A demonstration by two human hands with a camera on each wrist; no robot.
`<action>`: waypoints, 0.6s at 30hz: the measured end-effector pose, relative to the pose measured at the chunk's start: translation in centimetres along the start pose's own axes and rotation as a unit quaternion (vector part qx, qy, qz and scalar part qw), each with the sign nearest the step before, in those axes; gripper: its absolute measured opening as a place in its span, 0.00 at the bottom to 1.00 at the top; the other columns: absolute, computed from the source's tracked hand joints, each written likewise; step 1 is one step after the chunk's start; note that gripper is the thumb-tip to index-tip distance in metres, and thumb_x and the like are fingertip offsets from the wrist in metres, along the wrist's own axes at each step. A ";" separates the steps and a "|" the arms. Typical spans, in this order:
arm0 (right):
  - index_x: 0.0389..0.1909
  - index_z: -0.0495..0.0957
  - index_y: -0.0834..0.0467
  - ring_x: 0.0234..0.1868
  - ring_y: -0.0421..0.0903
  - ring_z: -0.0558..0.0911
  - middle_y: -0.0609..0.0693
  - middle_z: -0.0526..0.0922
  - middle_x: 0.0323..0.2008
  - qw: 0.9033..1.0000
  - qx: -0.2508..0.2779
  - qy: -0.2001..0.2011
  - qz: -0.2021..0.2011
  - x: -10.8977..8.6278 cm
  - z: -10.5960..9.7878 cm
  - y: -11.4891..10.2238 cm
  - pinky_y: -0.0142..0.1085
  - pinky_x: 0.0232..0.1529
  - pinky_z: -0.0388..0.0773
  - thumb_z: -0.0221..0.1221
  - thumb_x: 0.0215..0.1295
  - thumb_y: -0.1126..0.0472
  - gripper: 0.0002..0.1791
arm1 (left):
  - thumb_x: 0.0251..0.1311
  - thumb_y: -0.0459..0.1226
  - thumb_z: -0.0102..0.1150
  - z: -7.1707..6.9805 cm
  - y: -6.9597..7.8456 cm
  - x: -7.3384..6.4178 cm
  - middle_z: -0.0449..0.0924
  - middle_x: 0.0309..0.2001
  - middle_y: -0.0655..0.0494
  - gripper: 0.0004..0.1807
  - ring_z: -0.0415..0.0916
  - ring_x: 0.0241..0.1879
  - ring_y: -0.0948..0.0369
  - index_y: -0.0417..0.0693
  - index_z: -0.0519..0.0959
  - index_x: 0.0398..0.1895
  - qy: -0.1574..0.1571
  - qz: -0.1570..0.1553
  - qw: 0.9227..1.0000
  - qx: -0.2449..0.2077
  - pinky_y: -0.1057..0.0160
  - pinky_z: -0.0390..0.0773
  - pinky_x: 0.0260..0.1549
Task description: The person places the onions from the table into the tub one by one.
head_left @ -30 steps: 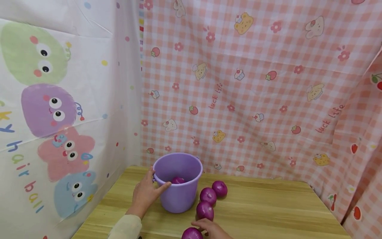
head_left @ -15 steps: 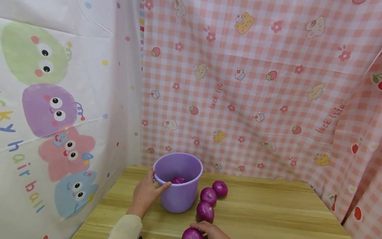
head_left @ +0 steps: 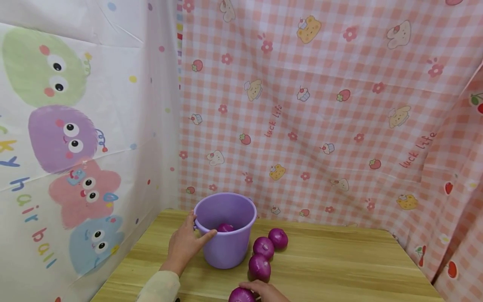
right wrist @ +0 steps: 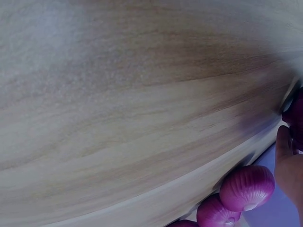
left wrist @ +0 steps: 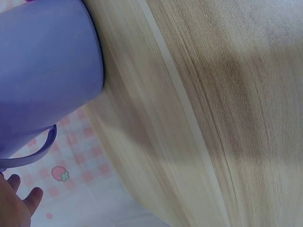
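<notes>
Steady bucket [head_left: 227, 251] near far-left corner of bench [head_left: 358, 268] with left hand [head_left: 183, 242] spread wide. Cup onion [head_left: 240, 296] nearest front edge fully with right hand [head_left: 266, 291]; touching, cannot tell whether gripping.

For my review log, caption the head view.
Left hand holds a round purple plastic bucket; right hand touches a round, glossy purple onion.
</notes>
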State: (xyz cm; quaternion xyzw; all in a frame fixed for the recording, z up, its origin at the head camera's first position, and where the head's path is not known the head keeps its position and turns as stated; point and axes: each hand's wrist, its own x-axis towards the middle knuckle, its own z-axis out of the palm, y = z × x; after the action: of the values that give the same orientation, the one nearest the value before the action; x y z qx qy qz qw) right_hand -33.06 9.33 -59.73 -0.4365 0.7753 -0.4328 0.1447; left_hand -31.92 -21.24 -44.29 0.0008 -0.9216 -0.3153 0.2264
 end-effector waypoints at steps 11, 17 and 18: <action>0.67 0.73 0.50 0.49 0.35 0.78 0.44 0.77 0.55 1.000 -0.017 0.007 0.018 0.4 0.3 0.2 0.31 0.46 0.79 0.69 0.62 0.53 0.32 | 0.45 0.78 0.54 0.0 -0.1 0.0 0.74 0.64 0.40 0.64 0.75 0.58 0.43 0.42 0.57 0.75 0.003 0.003 1.000 0.002 0.37 0.73 0.53; 0.66 0.73 0.55 0.46 0.35 0.78 0.46 0.78 0.51 0.999 -0.039 0.024 -0.001 0.2 0.3 -2.0 0.29 0.43 0.79 0.69 0.62 0.56 0.31 | 0.46 0.77 0.55 0.1 -0.1 0.0 0.75 0.63 0.42 0.62 0.77 0.56 0.45 0.44 0.58 0.75 0.007 0.009 1.000 0.003 0.38 0.74 0.51; 0.65 0.73 0.57 0.46 0.35 0.78 0.47 0.78 0.50 0.999 -0.042 0.028 -0.008 0.2 0.3 -2.3 0.29 0.43 0.80 0.69 0.61 0.56 0.31 | 0.46 0.76 0.56 0.1 -0.1 0.0 0.75 0.63 0.42 0.61 0.77 0.56 0.45 0.44 0.58 0.75 0.007 0.010 1.000 0.003 0.38 0.74 0.51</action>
State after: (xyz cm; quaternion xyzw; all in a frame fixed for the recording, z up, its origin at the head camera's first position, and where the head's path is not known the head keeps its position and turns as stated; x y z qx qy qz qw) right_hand -31.70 8.42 -58.08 -0.4361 0.7933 -0.4127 0.1010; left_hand -31.98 -21.25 -44.39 -0.0057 -0.9209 -0.3098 0.2364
